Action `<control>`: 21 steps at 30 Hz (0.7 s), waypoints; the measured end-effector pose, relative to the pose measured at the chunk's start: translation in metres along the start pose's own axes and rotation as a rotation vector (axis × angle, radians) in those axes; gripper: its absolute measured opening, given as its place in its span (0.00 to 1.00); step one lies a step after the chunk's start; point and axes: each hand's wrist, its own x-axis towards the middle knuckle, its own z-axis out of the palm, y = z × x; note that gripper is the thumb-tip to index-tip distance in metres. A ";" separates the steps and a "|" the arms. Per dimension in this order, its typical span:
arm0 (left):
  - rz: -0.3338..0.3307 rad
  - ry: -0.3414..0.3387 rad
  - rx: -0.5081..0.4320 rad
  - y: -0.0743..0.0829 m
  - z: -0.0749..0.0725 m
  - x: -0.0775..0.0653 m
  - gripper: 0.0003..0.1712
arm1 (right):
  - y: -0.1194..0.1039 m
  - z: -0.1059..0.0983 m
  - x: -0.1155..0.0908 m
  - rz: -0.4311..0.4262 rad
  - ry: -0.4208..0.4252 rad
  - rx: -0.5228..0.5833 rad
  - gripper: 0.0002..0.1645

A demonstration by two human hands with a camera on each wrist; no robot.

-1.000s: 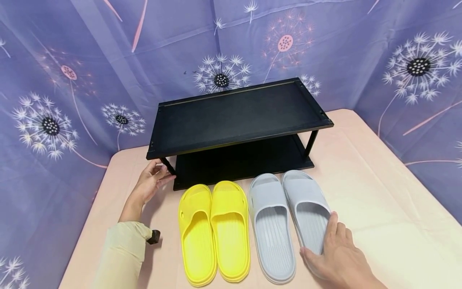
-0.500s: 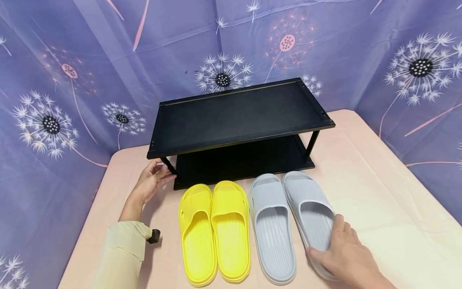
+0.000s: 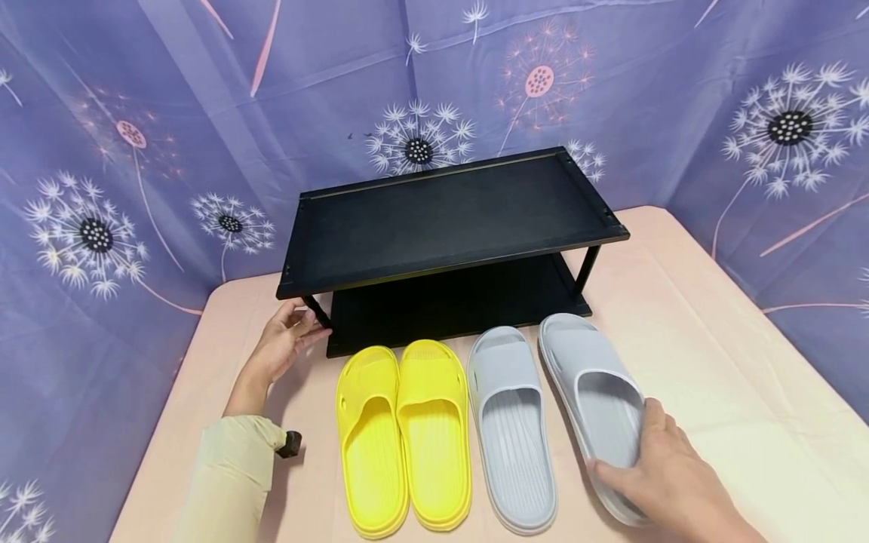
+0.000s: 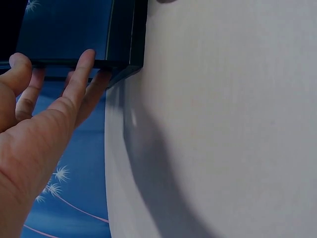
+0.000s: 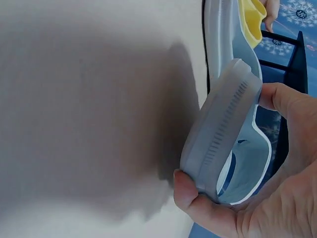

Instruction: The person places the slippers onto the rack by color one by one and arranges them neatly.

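Around the heel end of the right-hand grey slipper (image 3: 607, 422), my right hand (image 3: 668, 467) grips with the thumb on one side and fingers on the other. In the right wrist view that slipper (image 5: 220, 131) shows its ribbed heel edge, apart from its shadow on the cloth. Its mate, another grey slipper (image 3: 517, 460), lies to the left. My left hand (image 3: 281, 339) touches the left post of a black two-tier rack (image 3: 448, 219). Seen from the left wrist, the fingers of the left hand (image 4: 47, 129) are fairly straight against the rack's side.
A pair of yellow slippers (image 3: 431, 445) lies left of the grey ones, toes toward the rack. Pale pink cloth (image 3: 740, 392) covers the surface. Purple dandelion-print curtains (image 3: 326, 90) stand behind and at both sides.
The right hand has moved the outer grey slipper to the right, widening the gap to its mate. My left hand stays at the rack's post.
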 end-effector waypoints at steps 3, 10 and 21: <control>-0.008 -0.003 0.010 0.000 0.000 0.000 0.08 | 0.000 -0.006 -0.002 -0.008 0.009 0.009 0.77; -0.008 -0.005 0.008 0.000 0.000 0.000 0.08 | -0.001 -0.019 -0.008 -0.071 0.086 0.024 0.76; -0.008 0.004 0.005 0.001 0.001 -0.001 0.08 | 0.000 -0.035 -0.018 -0.106 0.135 0.063 0.75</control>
